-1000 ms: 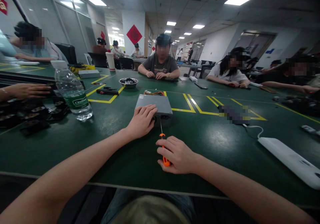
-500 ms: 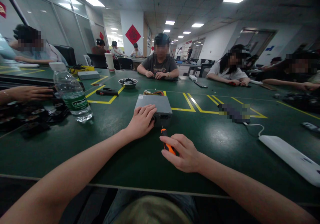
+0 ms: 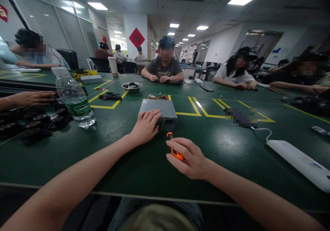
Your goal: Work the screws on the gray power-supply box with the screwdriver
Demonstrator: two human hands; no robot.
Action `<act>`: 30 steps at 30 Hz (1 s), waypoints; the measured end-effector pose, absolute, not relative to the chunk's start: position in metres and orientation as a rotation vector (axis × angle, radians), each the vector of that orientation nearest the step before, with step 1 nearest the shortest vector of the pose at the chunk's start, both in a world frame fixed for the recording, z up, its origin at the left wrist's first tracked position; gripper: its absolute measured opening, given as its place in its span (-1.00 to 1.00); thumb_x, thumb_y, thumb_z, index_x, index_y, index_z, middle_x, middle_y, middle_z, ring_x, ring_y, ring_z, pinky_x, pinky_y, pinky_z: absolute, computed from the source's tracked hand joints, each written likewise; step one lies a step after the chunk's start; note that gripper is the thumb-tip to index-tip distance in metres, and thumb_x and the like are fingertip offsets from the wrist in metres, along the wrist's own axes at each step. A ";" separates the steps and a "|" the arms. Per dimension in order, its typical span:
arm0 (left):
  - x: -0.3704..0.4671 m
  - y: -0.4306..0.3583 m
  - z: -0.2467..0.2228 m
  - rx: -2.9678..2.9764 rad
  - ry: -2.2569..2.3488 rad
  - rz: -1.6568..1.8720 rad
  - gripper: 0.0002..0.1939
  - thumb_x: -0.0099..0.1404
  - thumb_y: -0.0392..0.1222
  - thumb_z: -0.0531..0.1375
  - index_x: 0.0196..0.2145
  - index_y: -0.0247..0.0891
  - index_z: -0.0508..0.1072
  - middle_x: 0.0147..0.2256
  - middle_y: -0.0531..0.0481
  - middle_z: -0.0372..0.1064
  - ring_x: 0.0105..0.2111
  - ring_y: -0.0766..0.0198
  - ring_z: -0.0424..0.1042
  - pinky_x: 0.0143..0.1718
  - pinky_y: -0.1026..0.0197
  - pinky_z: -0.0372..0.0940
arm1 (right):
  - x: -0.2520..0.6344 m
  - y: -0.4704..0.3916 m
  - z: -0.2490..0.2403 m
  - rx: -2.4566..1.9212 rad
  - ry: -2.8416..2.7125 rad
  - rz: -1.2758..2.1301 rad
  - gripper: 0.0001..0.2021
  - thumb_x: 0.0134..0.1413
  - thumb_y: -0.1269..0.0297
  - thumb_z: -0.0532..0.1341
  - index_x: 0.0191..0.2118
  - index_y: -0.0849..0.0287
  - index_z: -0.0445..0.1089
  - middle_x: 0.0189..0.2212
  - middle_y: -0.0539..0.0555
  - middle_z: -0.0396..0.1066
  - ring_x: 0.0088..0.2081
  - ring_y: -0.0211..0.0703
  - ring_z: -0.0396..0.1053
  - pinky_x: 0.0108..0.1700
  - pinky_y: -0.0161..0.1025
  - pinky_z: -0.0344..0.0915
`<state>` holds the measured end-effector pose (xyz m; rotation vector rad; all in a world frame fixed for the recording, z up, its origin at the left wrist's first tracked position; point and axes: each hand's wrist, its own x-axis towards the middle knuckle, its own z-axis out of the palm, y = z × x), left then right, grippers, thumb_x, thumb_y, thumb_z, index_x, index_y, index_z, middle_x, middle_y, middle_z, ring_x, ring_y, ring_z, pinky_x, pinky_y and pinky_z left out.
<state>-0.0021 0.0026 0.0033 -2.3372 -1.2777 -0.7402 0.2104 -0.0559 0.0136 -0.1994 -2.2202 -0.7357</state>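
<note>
A grey metal box [image 3: 165, 108] with a bundle of coloured wires behind it lies on the green table in front of me. My left hand [image 3: 146, 126] rests on its left front corner, fingers over the top and thumb down at the front face. In my right hand [image 3: 189, 157] is an orange and black screwdriver [image 3: 176, 153], gripped between thumb and fingers. Its thin shaft points at the front face of the box, below the socket. Whether the tip touches the box is too small to tell.
At the left stand a water bottle [image 3: 76, 99] and dark parts [image 3: 33, 124] under another person's hand. Beyond are a metal bowl [image 3: 131, 87] and a black tool [image 3: 110, 96]. A white power bank [image 3: 299, 162] with a cable lies right. People sit around the table.
The screwdriver's handle has turned a little in my right hand, showing a different side. My left hand keeps its place on the box.
</note>
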 end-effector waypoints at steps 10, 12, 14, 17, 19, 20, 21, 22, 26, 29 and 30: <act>-0.002 0.002 0.004 -2.338 -1.271 -0.749 -0.58 0.26 -0.24 0.00 0.09 -0.25 0.16 0.13 -0.16 0.15 0.14 0.07 0.10 0.06 -0.02 -0.02 | 0.208 -0.052 0.009 -0.219 -2.233 -0.741 -0.79 -0.03 0.42 0.22 -0.23 0.08 0.30 -0.18 0.11 0.32 -0.07 -0.11 0.29 -0.16 -0.21 0.40; -0.001 0.002 0.004 -2.337 -1.269 -0.747 -0.57 0.26 -0.24 0.00 0.09 -0.25 0.16 0.13 -0.16 0.15 0.14 0.06 0.10 0.06 -0.02 -0.02 | 0.208 -0.051 0.007 -0.211 -2.246 -0.724 -0.78 -0.03 0.42 0.22 -0.19 0.13 0.29 -0.15 0.15 0.30 -0.04 -0.09 0.28 -0.12 -0.18 0.40; -0.001 0.003 0.003 -2.336 -1.268 -0.750 -0.58 0.26 -0.24 0.00 0.09 -0.25 0.17 0.13 -0.16 0.15 0.14 0.07 0.10 0.06 -0.02 -0.02 | 0.209 -0.050 0.005 -0.237 -2.256 -0.707 -0.77 -0.02 0.43 0.21 -0.18 0.14 0.28 -0.11 0.17 0.28 -0.01 -0.06 0.27 -0.10 -0.14 0.39; -0.002 0.004 0.002 -2.332 -1.270 -0.761 -0.57 0.25 -0.24 0.01 0.09 -0.25 0.17 0.13 -0.15 0.15 0.14 0.08 0.10 0.06 -0.01 -0.02 | 0.210 -0.048 0.003 -0.304 -2.229 -0.683 -0.77 -0.02 0.43 0.22 -0.20 0.11 0.27 -0.10 0.15 0.27 0.00 -0.06 0.27 -0.10 -0.10 0.39; -0.002 0.004 0.002 -2.336 -1.270 -0.758 -0.57 0.25 -0.24 0.01 0.09 -0.24 0.16 0.14 -0.15 0.15 0.14 0.08 0.10 0.06 0.00 -0.02 | 0.211 -0.048 0.005 -0.282 -2.229 -0.687 -0.79 -0.02 0.45 0.22 -0.22 0.12 0.27 -0.12 0.13 0.28 -0.01 -0.07 0.28 -0.11 -0.12 0.41; -0.002 0.004 0.002 -2.338 -1.268 -0.757 -0.57 0.25 -0.24 0.01 0.09 -0.24 0.16 0.14 -0.14 0.15 0.14 0.08 0.10 0.06 -0.01 -0.02 | 0.211 -0.048 0.006 -0.253 -2.239 -0.686 -0.81 0.00 0.46 0.20 -0.23 0.14 0.27 -0.13 0.14 0.28 0.00 -0.07 0.28 -0.11 -0.13 0.41; -0.002 0.003 0.002 -2.340 -1.268 -0.755 -0.57 0.25 -0.24 0.01 0.09 -0.24 0.16 0.14 -0.14 0.15 0.14 0.09 0.09 0.06 -0.01 -0.02 | 0.211 -0.048 0.006 -0.222 -2.250 -0.679 -0.83 0.01 0.48 0.18 -0.23 0.16 0.26 -0.13 0.15 0.27 0.01 -0.06 0.27 -0.11 -0.13 0.41; -0.002 0.003 0.002 -2.342 -1.267 -0.755 -0.57 0.25 -0.24 0.01 0.09 -0.24 0.16 0.14 -0.14 0.15 0.15 0.09 0.09 0.06 -0.01 -0.02 | 0.212 -0.048 0.007 -0.197 -2.258 -0.663 -0.83 0.03 0.50 0.16 -0.22 0.19 0.25 -0.11 0.17 0.26 0.04 -0.03 0.25 -0.09 -0.12 0.41; -0.001 0.003 0.002 -2.331 -1.279 -0.768 -0.58 0.25 -0.24 0.02 0.08 -0.24 0.16 0.14 -0.14 0.15 0.15 0.10 0.09 0.07 0.00 -0.02 | 0.215 -0.046 0.005 -0.240 -2.249 -0.597 -0.77 0.04 0.54 0.12 -0.14 0.26 0.19 -0.02 0.28 0.16 0.11 0.05 0.17 -0.06 -0.04 0.39; 0.001 0.003 0.002 -2.303 -1.307 -0.805 -0.60 0.24 -0.25 0.03 0.05 -0.23 0.19 0.11 -0.12 0.19 0.13 0.11 0.12 0.06 0.01 -0.02 | 0.216 -0.046 0.005 -0.309 -2.245 -0.665 -0.79 0.02 0.48 0.18 -0.18 0.19 0.23 -0.06 0.22 0.22 0.06 0.02 0.21 -0.11 -0.07 0.41; 0.002 0.003 0.002 -2.292 -1.320 -0.823 -0.62 0.24 -0.25 0.04 0.03 -0.22 0.20 0.10 -0.11 0.20 0.12 0.12 0.13 0.06 0.01 -0.02 | 0.216 -0.046 0.006 -0.300 -2.243 -0.692 -0.80 0.01 0.47 0.20 -0.21 0.17 0.24 -0.09 0.19 0.25 0.03 0.00 0.23 -0.14 -0.10 0.42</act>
